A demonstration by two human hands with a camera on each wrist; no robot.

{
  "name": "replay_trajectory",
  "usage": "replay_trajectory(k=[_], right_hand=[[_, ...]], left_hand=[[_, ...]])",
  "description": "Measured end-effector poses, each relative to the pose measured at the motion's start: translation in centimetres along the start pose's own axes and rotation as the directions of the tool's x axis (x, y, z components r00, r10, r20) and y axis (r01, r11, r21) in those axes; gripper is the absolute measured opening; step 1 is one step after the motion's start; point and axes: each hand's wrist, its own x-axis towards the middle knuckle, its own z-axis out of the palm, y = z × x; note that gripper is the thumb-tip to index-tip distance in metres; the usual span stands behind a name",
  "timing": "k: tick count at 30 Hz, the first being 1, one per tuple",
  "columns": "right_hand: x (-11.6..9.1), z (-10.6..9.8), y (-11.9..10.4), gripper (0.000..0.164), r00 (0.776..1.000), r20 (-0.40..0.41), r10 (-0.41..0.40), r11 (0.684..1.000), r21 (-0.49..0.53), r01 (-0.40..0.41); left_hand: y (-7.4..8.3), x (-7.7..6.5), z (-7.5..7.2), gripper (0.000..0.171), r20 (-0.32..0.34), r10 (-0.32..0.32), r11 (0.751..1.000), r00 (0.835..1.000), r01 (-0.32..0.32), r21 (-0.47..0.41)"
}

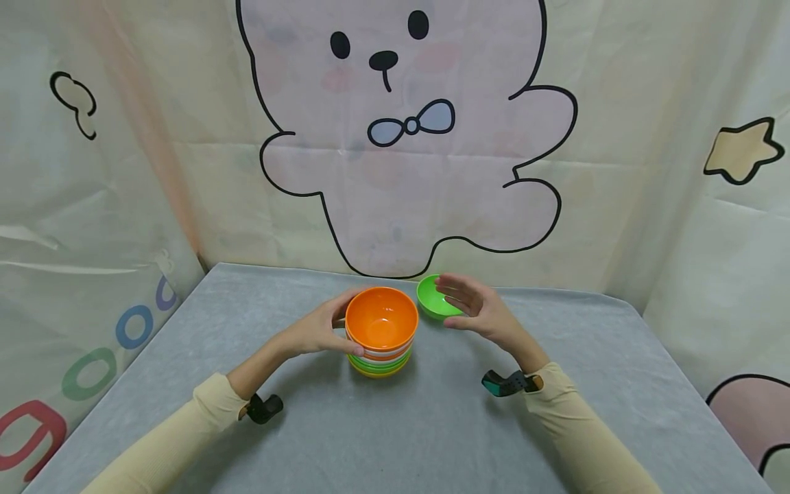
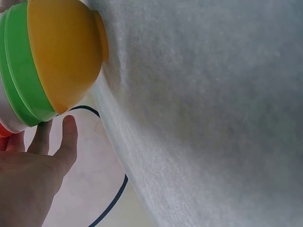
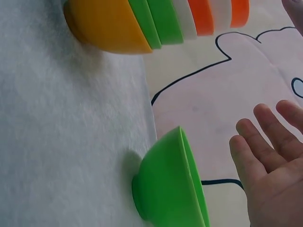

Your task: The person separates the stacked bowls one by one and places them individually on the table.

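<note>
A stack of nested bowls [image 1: 380,322] stands upright on the cloth. An orange bowl tops it, and white, orange and green rims show between that and the yellow bowl [image 2: 66,52] at the bottom. My left hand [image 1: 321,328] holds the stack from its left side, thumb at the front and fingers round the back. To the right and slightly behind sits a single green bowl [image 1: 432,302], partly covered by my right hand in the head view. That right hand [image 1: 481,312] is raised in the air with its fingers extended and nothing in its grasp.
A grey-blue cloth [image 1: 395,439] covers the table. Behind the table's back edge hangs a pale curtain [image 1: 617,226] printed with a bear, and more of it runs along the left and right sides.
</note>
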Motion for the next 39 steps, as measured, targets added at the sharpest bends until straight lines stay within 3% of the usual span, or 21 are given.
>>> replay_trajectory(k=[11, 20, 39], right_hand=[[0.9, 1.5, 0.2, 0.081, 0.998, 0.064, 0.02, 1.0, -0.005, -0.02], [1.8, 2.6, 0.4, 0.086, 0.993, 0.115, -0.027, 1.0, 0.008, 0.026], [3.4, 5.4, 0.2, 0.104, 0.987, 0.158, 0.033, 0.999, 0.006, -0.035]], left_hand=[[-0.2, 0.0, -0.1, 0.089, 0.008, 0.012, 1.0, 1.0, -0.012, 0.004], [0.0, 0.0, 0.0, 0.089, 0.005, -0.003, 1.0, 1.0, 0.003, 0.013], [0.1, -0.1, 0.2, 0.088, -0.006, -0.011, 1.0, 1.0, 0.011, 0.029]])
